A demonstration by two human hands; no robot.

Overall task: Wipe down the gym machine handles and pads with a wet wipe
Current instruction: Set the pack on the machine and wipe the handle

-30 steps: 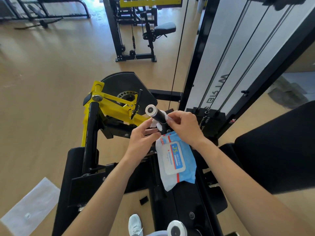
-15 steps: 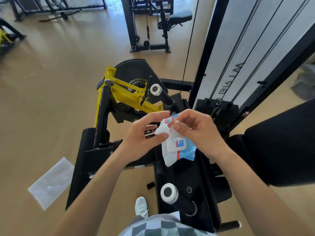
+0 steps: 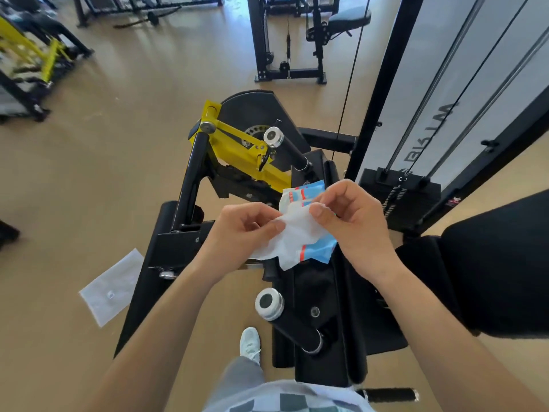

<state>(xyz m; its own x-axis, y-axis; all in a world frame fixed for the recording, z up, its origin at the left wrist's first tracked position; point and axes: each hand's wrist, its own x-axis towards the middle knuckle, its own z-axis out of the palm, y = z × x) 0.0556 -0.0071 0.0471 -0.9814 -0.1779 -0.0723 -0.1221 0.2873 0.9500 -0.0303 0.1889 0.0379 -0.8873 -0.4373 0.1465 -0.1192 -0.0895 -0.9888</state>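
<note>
Head camera, looking down: the wet wipe [image 3: 292, 237] hung spread between both hands above the black frame of the gym machine, a little crumpled, with its lower edge loose. The left hand [image 3: 240, 230] pinched its left edge between thumb and forefinger, the other fingers [image 3: 252, 226] curled in. The right hand [image 3: 353, 221] pinched the upper right corner the same way, its other fingers loosely bent and holding nothing else. The wipe touched no handle or pad.

Just behind the sheet showed the blue wipe pack [image 3: 310, 191]. The wipe and the right hand hid too much of it to tell whether it lay on the frame or was caught under that hand. Beyond the hands the far handle [image 3: 292, 153] rose beside the yellow arm [image 3: 237, 148]. The near handle [image 3: 269, 304] stood below the wrists. A large black pad [image 3: 502, 263] lay off to the right.

The likeliest slip from here was the thin wet sheet tearing or bunching if the two pinches pulled apart too sharply. With only fingertip holds, a corner could also slide free and drop the wipe to the floor [image 3: 124, 162], where a clear plastic bag [image 3: 111, 285] lay. A careless sweep toward either handle could knock the pack off the machine.
</note>
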